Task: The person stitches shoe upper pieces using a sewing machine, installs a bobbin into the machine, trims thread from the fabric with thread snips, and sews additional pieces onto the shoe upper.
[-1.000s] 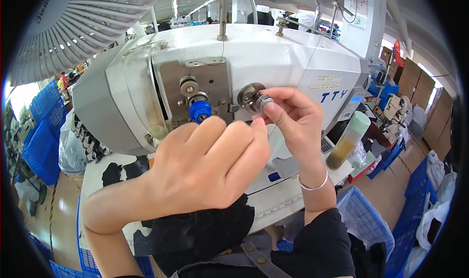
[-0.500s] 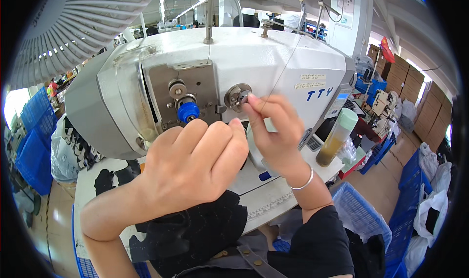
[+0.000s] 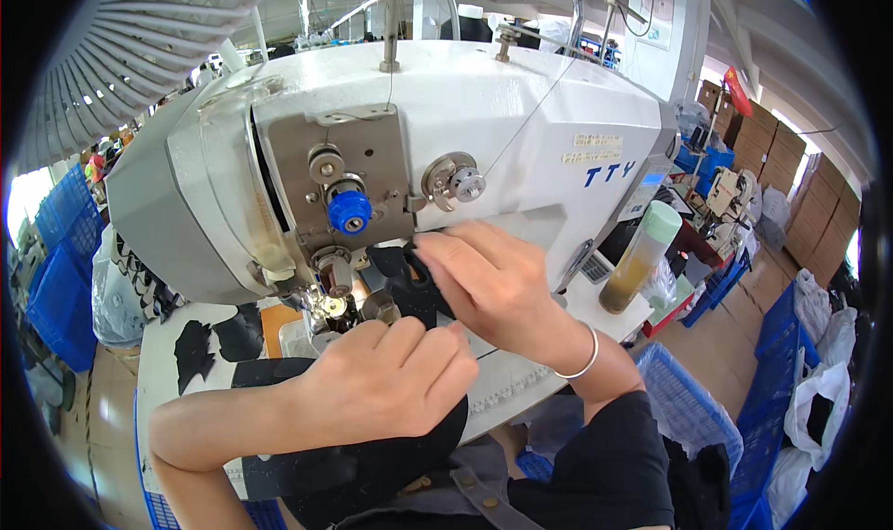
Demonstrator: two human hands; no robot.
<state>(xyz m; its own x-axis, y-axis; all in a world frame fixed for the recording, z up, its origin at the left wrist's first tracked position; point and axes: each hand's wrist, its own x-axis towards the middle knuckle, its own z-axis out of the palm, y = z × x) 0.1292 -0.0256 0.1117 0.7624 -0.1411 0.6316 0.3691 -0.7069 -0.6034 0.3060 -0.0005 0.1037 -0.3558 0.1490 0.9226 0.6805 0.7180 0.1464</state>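
A white sewing machine point(image 3: 530, 93) fills the middle, its metal plate carrying a blue tension knob point(image 3: 350, 212). To the right of the plate, a metal bobbin point(image 3: 468, 184) sits on the winder, with a thread running up from it. My right hand point(image 3: 498, 283) is just below the bobbin, its fingers pressed together beside a black piece of material point(image 3: 405, 274); whether they grip it is hidden. Lower and nearer, my left hand point(image 3: 386, 381) is closed in a loose fist, back turned up, over black pieces in my lap. What its fingers hold is hidden. A lamp lights the needle area point(image 3: 333, 307).
Black cut pieces point(image 3: 193, 353) lie on the white table at the left. A bottle of yellowish liquid with a green cap point(image 3: 642, 255) stands at the right. A large fan point(image 3: 112, 65) overhangs the upper left. Blue crates point(image 3: 684, 409) stand on both sides.
My right hand has left the winder and moved down, leaving the bobbin in view there. My left hand has dropped lower, uncovering the needle area. The view has shifted slightly.
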